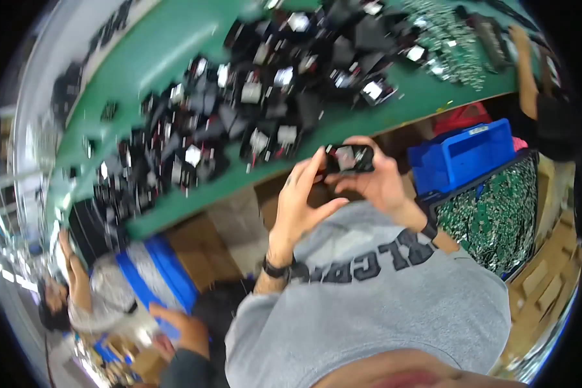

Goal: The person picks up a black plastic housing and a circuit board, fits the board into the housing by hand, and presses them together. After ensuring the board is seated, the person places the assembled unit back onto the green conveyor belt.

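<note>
Just off the near edge of the green workbench (168, 48), I hold up a small black plastic housing (350, 158) with a pale, shiny part in its middle. My right hand (385, 184) grips it from the right, fingers curled around its top and underside. At its left end is my left hand (297, 204), its fingers stretched up and their tips at or against the edge. The left thumb points out to the right below the housing, well apart from the fingers. Small details inside the housing are blurred.
Many similar black housings (252, 90) lie piled along the bench. Green circuit boards (449, 45) are heaped at the far right. A blue bin (475, 152) stands above a crate of boards (491, 216) on my right. Other people (103, 291) are at the left, and another person's arm (526, 71) reaches in at right.
</note>
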A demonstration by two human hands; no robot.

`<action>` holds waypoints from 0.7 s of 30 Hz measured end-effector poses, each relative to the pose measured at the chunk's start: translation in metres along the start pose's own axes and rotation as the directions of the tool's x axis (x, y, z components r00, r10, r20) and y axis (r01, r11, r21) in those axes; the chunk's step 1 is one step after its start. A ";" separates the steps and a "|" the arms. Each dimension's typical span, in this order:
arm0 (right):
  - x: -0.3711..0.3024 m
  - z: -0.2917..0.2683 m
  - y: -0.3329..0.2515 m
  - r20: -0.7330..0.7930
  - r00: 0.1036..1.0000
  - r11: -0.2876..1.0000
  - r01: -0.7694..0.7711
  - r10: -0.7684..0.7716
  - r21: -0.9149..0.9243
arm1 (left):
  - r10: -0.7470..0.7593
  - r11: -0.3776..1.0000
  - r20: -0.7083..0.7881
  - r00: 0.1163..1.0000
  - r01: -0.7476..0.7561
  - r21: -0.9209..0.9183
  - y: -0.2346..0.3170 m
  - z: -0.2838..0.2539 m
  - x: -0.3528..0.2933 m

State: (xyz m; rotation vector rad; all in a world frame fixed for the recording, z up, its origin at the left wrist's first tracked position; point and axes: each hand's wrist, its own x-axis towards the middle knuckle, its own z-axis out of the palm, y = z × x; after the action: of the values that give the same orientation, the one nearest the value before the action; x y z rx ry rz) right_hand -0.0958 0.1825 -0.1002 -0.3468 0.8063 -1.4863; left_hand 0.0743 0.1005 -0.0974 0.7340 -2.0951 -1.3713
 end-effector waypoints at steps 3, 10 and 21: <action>0.001 0.014 -0.002 0.043 0.996 0.992 0.080 -0.084 0.095 | 0.203 0.979 -0.203 0.958 -0.197 0.053 -0.010 0.003 0.008; -0.004 0.010 -0.057 0.255 0.917 0.541 0.389 -0.308 -0.746 | 0.305 0.868 -0.161 0.939 -0.343 -0.359 0.013 0.015 0.051; 0.011 0.014 -0.071 0.268 0.838 0.568 0.526 -0.476 -0.633 | 0.013 0.860 -0.141 0.990 -0.083 -0.504 0.012 0.033 0.052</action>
State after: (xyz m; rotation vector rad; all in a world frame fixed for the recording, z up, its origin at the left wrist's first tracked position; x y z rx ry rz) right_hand -0.1404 0.1616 -0.0465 -1.2902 1.2723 -1.6273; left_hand 0.0130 0.0899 -0.0910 0.5244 -1.5278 -1.6979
